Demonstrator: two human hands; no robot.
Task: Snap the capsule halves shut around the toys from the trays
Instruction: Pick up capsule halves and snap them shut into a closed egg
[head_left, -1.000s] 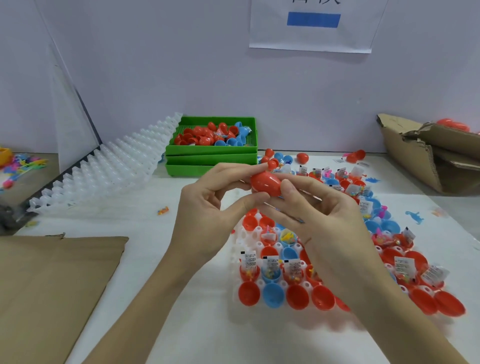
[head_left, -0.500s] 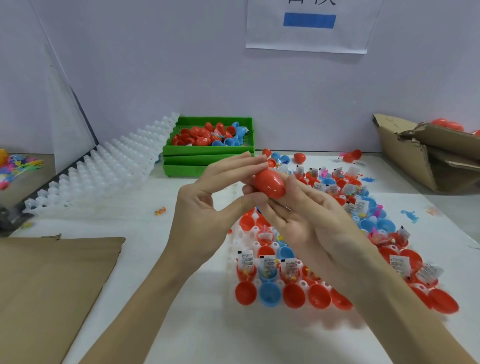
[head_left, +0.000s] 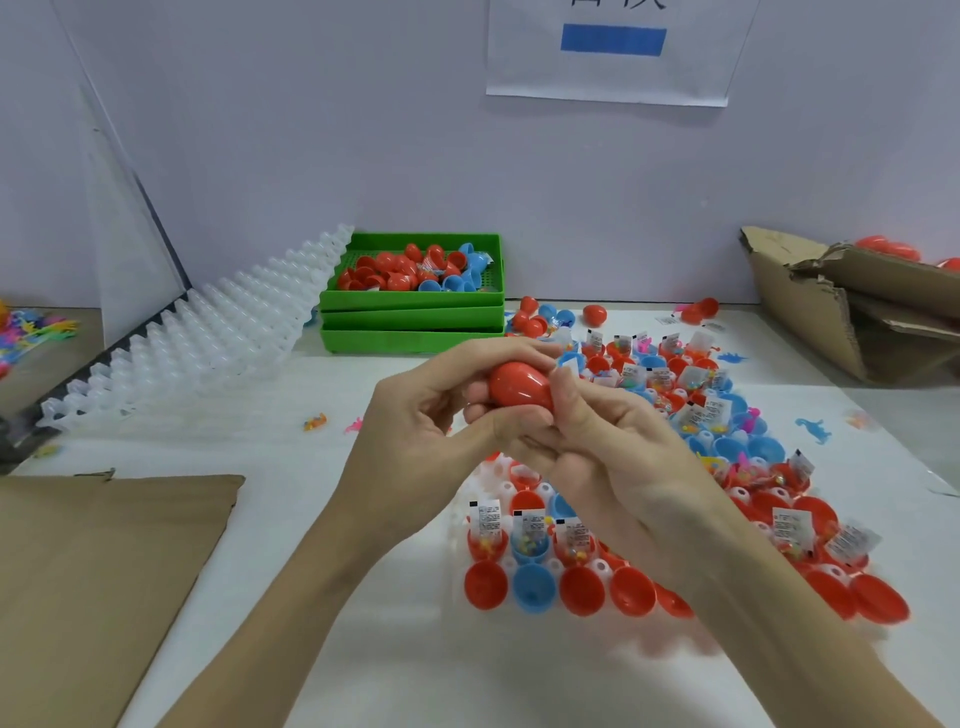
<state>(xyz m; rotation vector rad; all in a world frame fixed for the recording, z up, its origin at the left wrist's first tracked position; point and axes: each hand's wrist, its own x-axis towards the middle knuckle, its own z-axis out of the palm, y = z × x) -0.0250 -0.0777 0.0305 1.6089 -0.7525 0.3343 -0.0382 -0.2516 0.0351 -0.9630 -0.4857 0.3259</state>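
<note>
A closed red capsule (head_left: 517, 385) sits between both hands above the table's middle. My left hand (head_left: 415, 447) wraps it from the left, fingers over the top and thumb underneath. My right hand (head_left: 618, 457) grips it from the right, thumb against its side. Below the hands lies a white tray (head_left: 498, 470) filled with open red and blue capsule halves (head_left: 532, 587), several of them carrying small bagged toys (head_left: 531, 532). The hands hide part of the tray.
Stacked green trays (head_left: 410, 319) with capsule halves stand at the back. Empty white trays (head_left: 208, 338) lean at the left. A cardboard sheet (head_left: 93, 582) covers the near left; a torn cardboard box (head_left: 852, 306) sits at the right. Loose small toys (head_left: 813, 428) lie on the table.
Both hands have closed more tightly round the red capsule, and my left fingers have curled over its top. The capsule has stayed at about the same place.
</note>
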